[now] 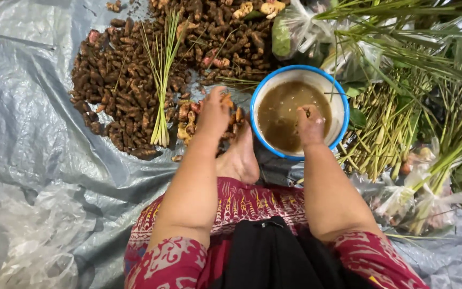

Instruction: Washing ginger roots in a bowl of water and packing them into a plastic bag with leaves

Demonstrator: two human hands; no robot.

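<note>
Head view: blue-rimmed white basin [343,109] of murky brown water sits on the grey plastic sheet [38,139]; right hand [310,124] is over the basin's near side, fingers curled together on a small piece, its kind too small to tell; left hand [213,113] lies left of the basin, fingers bent down onto a small heap of orange-brown rhizomes [188,119], grasp not clear; lemongrass bundle [161,80] further left, across a dark root pile [113,85]; bare foot [240,155] just beside the basin; green stalks [386,128] to its right.
</note>
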